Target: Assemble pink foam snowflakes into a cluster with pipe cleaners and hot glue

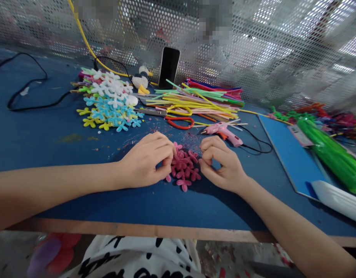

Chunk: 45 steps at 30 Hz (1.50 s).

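Note:
A small pile of pink fuzzy pipe-cleaner flowers (183,166) lies between my hands, near the front of the blue table. My left hand (147,160) is at the pile's left edge, its thumb and fingers curled together against the flowers; what they pinch, if anything, is hidden. Just right of the pile, my right hand (222,164) has its fingertips brought to the thumb in a pinch, and I cannot make out anything in it. Beyond the right hand lies a pink glue gun (222,132), and scissors (179,117) with red and yellow handles rest behind the pile.
White, blue and yellow flowers (111,100) are heaped at back left. Pipe cleaners (201,101) lie behind the scissors, before a propped phone (168,66). A blue board (288,154) and a green bagged bundle (334,154) occupy the right. Black cable (30,83) loops at left.

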Tool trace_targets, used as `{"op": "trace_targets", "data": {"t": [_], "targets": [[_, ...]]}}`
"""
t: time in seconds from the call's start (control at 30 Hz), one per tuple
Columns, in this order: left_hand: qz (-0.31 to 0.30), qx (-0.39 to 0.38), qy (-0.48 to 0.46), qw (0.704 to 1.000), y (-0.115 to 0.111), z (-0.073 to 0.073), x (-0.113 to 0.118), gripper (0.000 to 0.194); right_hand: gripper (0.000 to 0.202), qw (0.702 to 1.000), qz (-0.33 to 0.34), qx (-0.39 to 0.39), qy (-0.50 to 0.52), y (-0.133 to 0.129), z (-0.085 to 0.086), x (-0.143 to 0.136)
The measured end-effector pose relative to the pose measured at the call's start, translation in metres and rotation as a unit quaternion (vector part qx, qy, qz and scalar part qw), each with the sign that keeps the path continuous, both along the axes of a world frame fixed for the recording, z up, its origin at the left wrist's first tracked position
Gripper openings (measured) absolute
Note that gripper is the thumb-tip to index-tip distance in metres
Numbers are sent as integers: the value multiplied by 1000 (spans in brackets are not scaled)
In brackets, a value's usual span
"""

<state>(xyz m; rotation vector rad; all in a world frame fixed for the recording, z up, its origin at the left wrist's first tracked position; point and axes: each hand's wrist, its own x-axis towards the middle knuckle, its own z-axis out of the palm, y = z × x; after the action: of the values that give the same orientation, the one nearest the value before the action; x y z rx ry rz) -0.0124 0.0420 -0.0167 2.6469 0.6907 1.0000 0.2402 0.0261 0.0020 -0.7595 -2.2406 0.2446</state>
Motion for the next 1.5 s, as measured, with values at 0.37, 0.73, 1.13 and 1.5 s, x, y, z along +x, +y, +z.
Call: {"op": "trace_targets", "data": {"t": [0.37,0.73,1.13,1.5], "targets": [[-9,-36,-28,999,1,3,0,25,22,1000,14,-4,-2,1,0,-2],[-13,71,-49,996,3,-2,0,23,33,993,29,75,-81,3,-8,5],[12,35,-76,996,2,1,1,8,42,947,-15,228,-225,-5,-6,4],[-35,-57,-112,991,3,4,-1,6,34,940,9,263,-216,-7,1,0]]}}
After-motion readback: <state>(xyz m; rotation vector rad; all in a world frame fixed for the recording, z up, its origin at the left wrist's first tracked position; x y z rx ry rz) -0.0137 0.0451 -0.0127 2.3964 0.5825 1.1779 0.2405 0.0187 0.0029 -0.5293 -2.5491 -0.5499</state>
